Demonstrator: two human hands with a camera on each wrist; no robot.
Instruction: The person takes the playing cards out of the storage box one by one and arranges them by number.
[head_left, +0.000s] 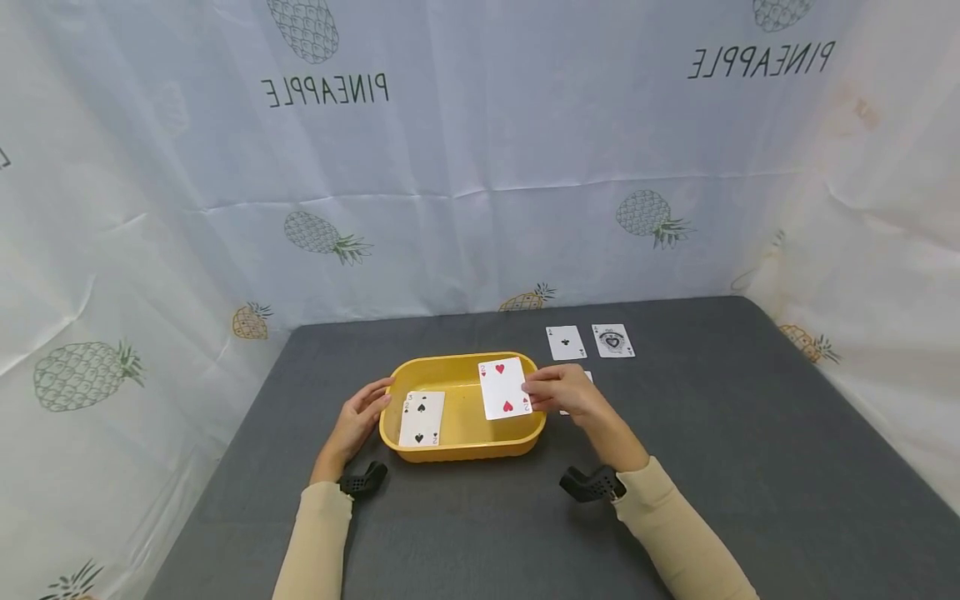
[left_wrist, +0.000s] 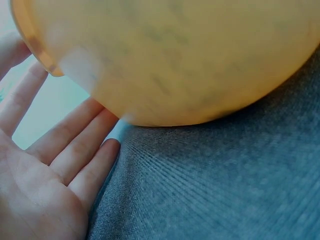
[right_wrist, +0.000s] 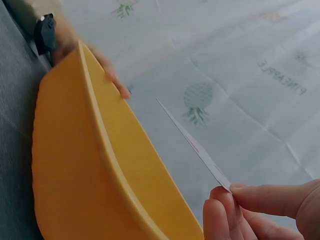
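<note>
Held: one white two-of-hearts card (head_left: 502,388), hovering above one yellow oblong plastic tub (head_left: 472,452)
Right hand (head_left: 562,390): pinching it
Left hand (head_left: 358,418): straight fingers touching tub
Grey table (head_left: 465,525): three white cards (head_left: 566,342) lying

Cream long-fabric left sleeve (head_left: 311,542), matching cream right sleeve (head_left: 682,529), both ending at wrists, behind bare fingers (left_wrist: 82,147). Black angular left wrist camera (head_left: 365,481), matching right wrist camera (head_left: 590,483), dotted housings.

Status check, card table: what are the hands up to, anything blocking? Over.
Right hand pinching two of hearts over yellow tub. Left hand touching tub's left end. At least one spade card inside. Nothing seen blocking the hands.
</note>
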